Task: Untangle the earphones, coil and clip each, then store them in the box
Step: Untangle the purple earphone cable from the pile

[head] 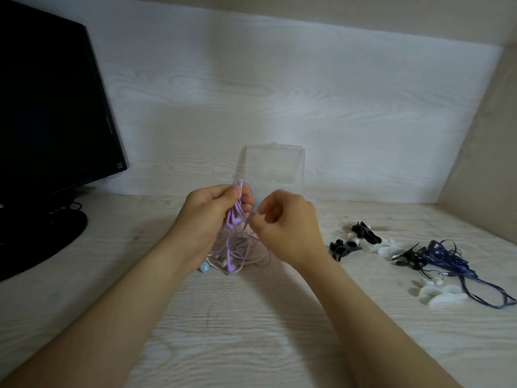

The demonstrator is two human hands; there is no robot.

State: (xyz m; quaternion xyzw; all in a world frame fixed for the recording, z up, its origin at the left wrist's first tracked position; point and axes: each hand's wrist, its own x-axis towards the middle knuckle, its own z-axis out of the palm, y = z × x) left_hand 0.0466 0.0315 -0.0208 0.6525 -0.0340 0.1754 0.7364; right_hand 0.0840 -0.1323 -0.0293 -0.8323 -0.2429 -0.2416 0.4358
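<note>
My left hand (208,217) grips a bunch of purple earphones (233,219), lifted above the desk, with buds hanging below the fingers. A tangle of pale purple and pink cables (240,252) trails from it onto the desk, with a light blue earbud (204,266) at its left edge. My right hand (282,228) pinches a strand of the purple cable just right of the bunch. A clear plastic box (275,166) stands behind the hands against the back wall. Dark blue earphones (444,261) lie tangled at the right.
Black clips (363,232) and white clips (439,295) lie scattered on the desk at the right. A black monitor (50,107) on its stand fills the left side. A wall panel closes the desk at the far right.
</note>
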